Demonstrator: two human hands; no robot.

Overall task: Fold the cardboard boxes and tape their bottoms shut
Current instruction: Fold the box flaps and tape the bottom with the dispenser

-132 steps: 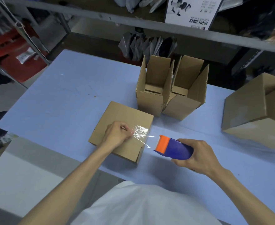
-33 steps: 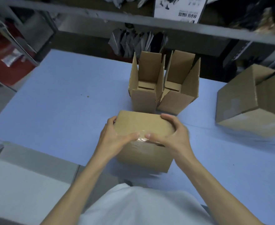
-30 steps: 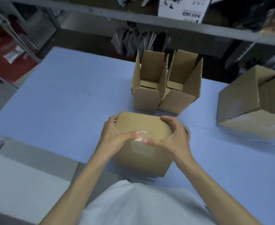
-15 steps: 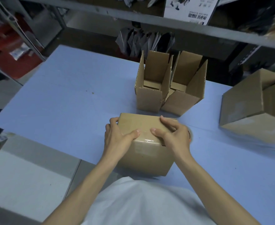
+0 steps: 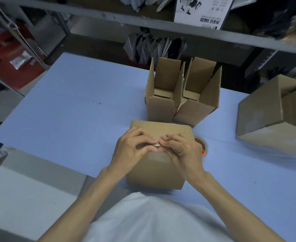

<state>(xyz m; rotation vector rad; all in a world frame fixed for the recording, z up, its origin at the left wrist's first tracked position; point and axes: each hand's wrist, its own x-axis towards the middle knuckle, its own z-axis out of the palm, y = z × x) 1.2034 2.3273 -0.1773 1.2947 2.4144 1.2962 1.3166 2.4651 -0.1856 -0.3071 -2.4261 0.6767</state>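
A small cardboard box (image 5: 156,170) stands bottom-up near the front edge of the blue table (image 5: 74,110). Clear tape shows on its near face. My left hand (image 5: 132,151) and my right hand (image 5: 180,151) rest on its top near edge, fingers curled and fingertips meeting over the tape at the middle. The tape dispenser (image 5: 202,147) lies just right of the box, mostly hidden behind my right hand.
Two folded boxes with open tops, one (image 5: 163,95) and the other (image 5: 198,98), stand side by side behind the small box. A bigger carton (image 5: 273,114) sits at the right. A metal shelf rail (image 5: 161,25) crosses above the far table edge.
The dispenser left my right hand. The box was turned square to me, and both hands came together on its near top edge, fingers curling in over the tape.
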